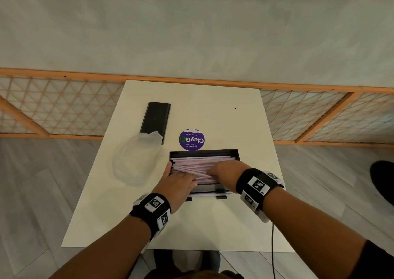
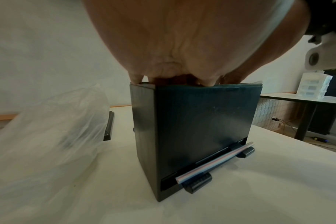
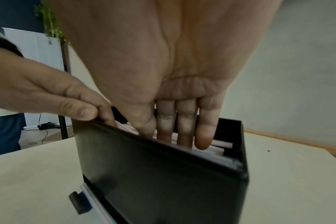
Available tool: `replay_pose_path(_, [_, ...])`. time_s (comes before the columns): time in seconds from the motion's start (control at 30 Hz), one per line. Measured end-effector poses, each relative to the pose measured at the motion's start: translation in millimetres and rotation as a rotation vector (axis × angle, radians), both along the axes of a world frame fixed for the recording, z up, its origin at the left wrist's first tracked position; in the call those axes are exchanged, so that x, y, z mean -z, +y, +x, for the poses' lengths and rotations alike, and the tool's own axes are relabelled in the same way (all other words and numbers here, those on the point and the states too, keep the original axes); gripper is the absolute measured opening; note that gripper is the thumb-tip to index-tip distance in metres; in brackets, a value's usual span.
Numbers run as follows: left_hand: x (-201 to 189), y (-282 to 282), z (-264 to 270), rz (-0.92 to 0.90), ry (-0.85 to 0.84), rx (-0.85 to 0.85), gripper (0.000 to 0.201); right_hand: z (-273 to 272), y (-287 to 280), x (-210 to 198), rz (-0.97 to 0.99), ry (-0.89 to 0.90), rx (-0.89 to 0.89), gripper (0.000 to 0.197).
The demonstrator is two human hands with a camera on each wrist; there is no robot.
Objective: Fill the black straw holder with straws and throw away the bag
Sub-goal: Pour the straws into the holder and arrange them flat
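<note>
A black straw holder [image 1: 236, 153] stands just below the centre of the head view on a white counter [image 1: 213, 225], its top open and packed with pale pink-and-white striped straws [image 1: 200, 161] lying crosswise. The left hand [image 1: 177, 182] sits at the holder's near left corner, its fingers [image 3: 81, 112] hooked over the top edge, with the thumb outside the left end wall in the head view. The right hand [image 1: 223, 173] reaches in from the right of the frame; in the right wrist view its fingers [image 3: 184, 125] are straight and close together, dipping past the rim onto the straws without curling round any of them. One straw [image 2: 215, 162] lies in the dispensing slot at the foot of the holder's front face, resting on two small black pegs. A crumpled clear plastic bag [image 1: 136, 159] lies on the counter to the left of the holder, its upper edge overlapping a flat black lid [image 1: 155, 118] that lies in the upper left part of the counter. A round purple sticker [image 1: 191, 140] sits on the counter just behind the holder. An orange-framed lattice panel [image 1: 64, 106] runs across the frame behind the counter.
</note>
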State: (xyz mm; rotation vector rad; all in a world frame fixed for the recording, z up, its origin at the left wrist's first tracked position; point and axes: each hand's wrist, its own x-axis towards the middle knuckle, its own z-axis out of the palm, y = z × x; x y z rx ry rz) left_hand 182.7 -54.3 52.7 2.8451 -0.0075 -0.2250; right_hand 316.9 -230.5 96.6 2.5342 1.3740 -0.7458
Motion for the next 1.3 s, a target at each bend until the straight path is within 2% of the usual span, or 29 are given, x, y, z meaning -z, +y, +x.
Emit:
replay_pose_path(0.13, [-0.2,6.0,2.0,-0.061,-0.123,-0.047,0.03,2.9,4.5,7.6,0.02,0.041,0.014,0.045])
replay_pose_path(0.23, [-3.7,9.8,0.9,-0.094,-0.166,-0.069,0.039,6.1,4.5,8.4,0.025,0.067,0.014,0.046])
replay_pose_path(0.7, [-1.5,9.5,-2.7,-0.082,-0.124,-0.07,0.042,10.9,8.1,9.7,-0.03,0.162,0.065,0.048])
replay_pose_path(0.87, [-2.5,10.6,-3.4,-0.099,-0.152,-0.093,0.044,16.2,9.2,-10.8,0.083,0.101,0.068,0.041])
replay_pose_path(0.97, [-6.8,10.3,-2.8,-0.105,-0.153,-0.106,0.042,19.8,10.3,-16.5,0.099,0.053,0.127,0.039])
replay_pose_path(1.17, [-8.7,10.4,-5.1,-0.137,-0.116,-0.147,0.045,21.3,5.2,-3.0,0.012,0.055,0.243,0.029])
replay_pose_path(1.3, [-7.5,7.6,-6.2,-0.146,-0.085,-0.163,0.045,14.7,-1.5,7.1,0.009,0.107,0.227,0.03])
